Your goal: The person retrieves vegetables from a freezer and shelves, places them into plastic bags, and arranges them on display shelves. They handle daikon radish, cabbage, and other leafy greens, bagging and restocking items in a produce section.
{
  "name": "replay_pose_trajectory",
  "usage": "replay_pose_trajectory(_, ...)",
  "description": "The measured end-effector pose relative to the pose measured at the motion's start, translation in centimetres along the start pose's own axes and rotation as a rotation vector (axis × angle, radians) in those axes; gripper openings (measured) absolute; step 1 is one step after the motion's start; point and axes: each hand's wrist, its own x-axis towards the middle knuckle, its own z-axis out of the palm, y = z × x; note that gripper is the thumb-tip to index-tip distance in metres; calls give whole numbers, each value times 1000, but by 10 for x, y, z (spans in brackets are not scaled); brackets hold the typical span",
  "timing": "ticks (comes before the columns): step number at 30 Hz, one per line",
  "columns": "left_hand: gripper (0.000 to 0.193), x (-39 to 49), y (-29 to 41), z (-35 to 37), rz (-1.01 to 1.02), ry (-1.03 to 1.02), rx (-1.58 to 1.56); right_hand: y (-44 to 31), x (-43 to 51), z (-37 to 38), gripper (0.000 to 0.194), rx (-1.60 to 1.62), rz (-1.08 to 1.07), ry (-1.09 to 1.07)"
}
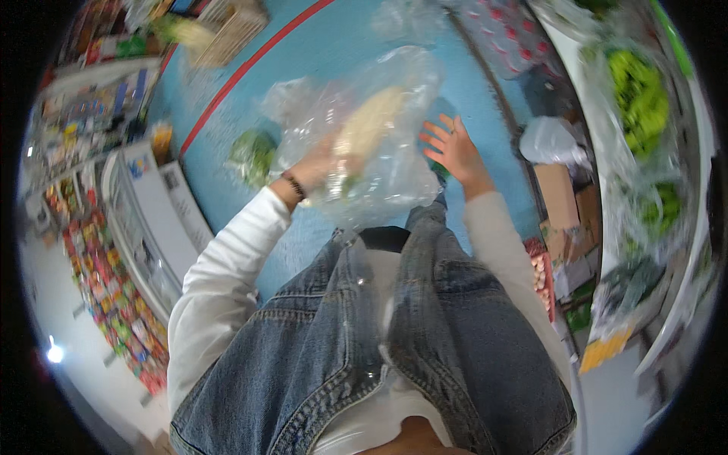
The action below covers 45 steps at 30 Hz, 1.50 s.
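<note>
In front of my body is a large clear plastic bag (418,74), with a long pale vegetable (372,122), perhaps a napa cabbage, showing through it. My left hand (321,162), with a dark bracelet at the wrist, grips the vegetable's lower end. Plastic film blurs those fingers, and I cannot tell if they are inside the bag or behind it. Just right of the bag, my right hand (453,149) is empty with its fingers spread. A plastic-wrapped green vegetable (253,156) is lower down, left of the bag.
Blue floor (227,133) with a red line (227,88) lies below. On the right are a shelf with bagged leafy greens (640,108), cardboard boxes (554,193) and a red crate of eggs (544,284). A chest freezer (148,210) and packet racks (116,284) stand left; a crate (233,34) is farther off.
</note>
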Motion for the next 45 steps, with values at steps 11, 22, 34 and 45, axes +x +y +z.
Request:
replay_pose_trajectory(11,84,51,-56,28,-137,206,-2,-38,120,-239,30,-2201,-234,118)
replay_pose_trajectory(22,92,22,-81,34,-211,30,-501,-256,149,-408,46,-2100,-698,850)
replay_pose_trajectory(34,63,-58,-237,26,-97,358,-1281,-4,222,-152,50,-935,-7,210)
replay_pose_trajectory(45,56,-171,-521,10,190,836,-1663,412,244,126,30,-1432,-25,-581)
